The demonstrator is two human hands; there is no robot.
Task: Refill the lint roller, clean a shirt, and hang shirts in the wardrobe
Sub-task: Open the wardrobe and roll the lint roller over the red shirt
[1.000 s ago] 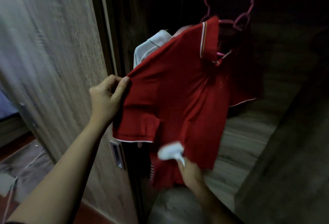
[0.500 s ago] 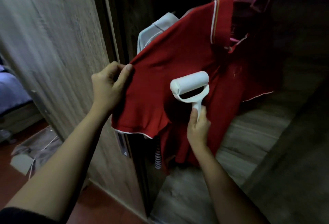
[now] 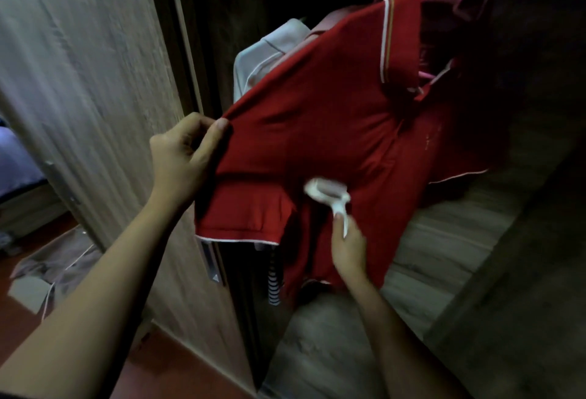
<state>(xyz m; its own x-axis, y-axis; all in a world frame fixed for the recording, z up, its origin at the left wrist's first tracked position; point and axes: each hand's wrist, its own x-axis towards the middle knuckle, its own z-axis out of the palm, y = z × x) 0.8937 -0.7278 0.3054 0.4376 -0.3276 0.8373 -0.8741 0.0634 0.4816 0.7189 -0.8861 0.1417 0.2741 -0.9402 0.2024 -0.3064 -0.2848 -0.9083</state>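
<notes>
A red shirt is seen hung on a pink hanger inside a wooden wardrobe, its collar at the upper right and its hem low in the middle, so that its long axis slants from upper right to lower left. The shoulder seam of 1 sleeve is pinched and pulled toward the camera by the left hand, whose grip is clenched on the cloth between thumb and curled fingers. A white lint roller is held against the shirt front, just below that sleeve. Its handle is grasped by the right hand and points up and slightly left from the grip to the head, whose roll lies crosswise, left end higher.

The wardrobe door stands at the left, of pale wood grain, with a metal plate on its edge. The wardrobe floor is of the same grain. A reddish room floor is seen outside, with a grey cloth lying on it.

The roller head is smeared by motion blur. A white shirt behind the red one is mostly covered, as is a striped garment below the sleeve. The hanger hooks are cut off at the top edge, and the wardrobe's right side is lost in darkness.
</notes>
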